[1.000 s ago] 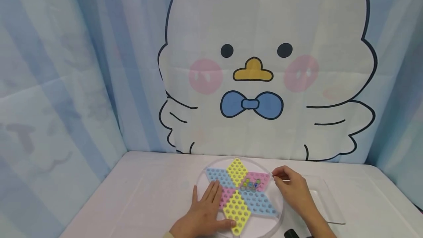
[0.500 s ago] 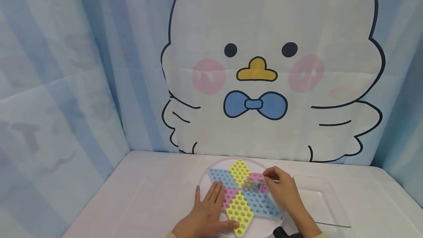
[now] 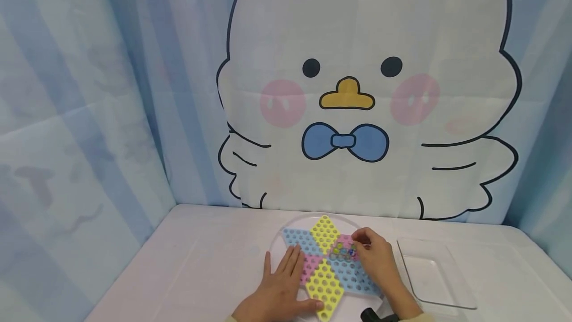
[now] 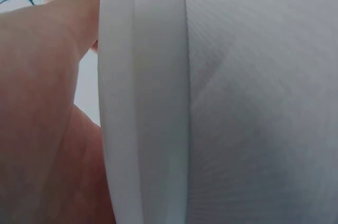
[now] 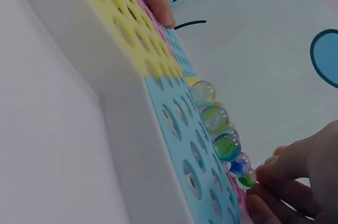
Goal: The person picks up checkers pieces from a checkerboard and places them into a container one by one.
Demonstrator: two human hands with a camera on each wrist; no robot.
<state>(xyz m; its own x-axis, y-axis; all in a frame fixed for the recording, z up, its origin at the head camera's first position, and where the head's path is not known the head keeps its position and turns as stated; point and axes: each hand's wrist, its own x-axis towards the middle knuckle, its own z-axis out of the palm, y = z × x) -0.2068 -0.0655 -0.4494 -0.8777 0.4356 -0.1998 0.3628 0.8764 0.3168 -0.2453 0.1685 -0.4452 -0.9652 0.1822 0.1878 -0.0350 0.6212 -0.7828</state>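
Observation:
A round white Chinese checkers board [image 3: 357, 307] bears a star of yellow, blue and pink points with rows of holes. Clear glass marbles [image 3: 340, 251] with coloured swirls sit in the right pink point. My right hand [image 3: 379, 257] is over that point, thumb and forefinger pinching a marble [image 5: 246, 179] with a green swirl at the end of the row. My left hand [image 3: 281, 284] lies spread on the board's left side, fingers across the left pink point and thumb on the near yellow one. In the left wrist view, the board's white rim [image 4: 153, 97] stands beside the hand.
To the right of the board lies a clear plastic tray [image 3: 466, 294] on the white table [image 3: 192, 262]. A black device [image 3: 371, 315] is at my right wrist. Behind the table hangs a curtain [image 3: 344, 183] printed with a cartoon bird.
My right hand has moved left from the board's right edge onto the pink point, reaching the marbles there. The left hand keeps its place on the board.

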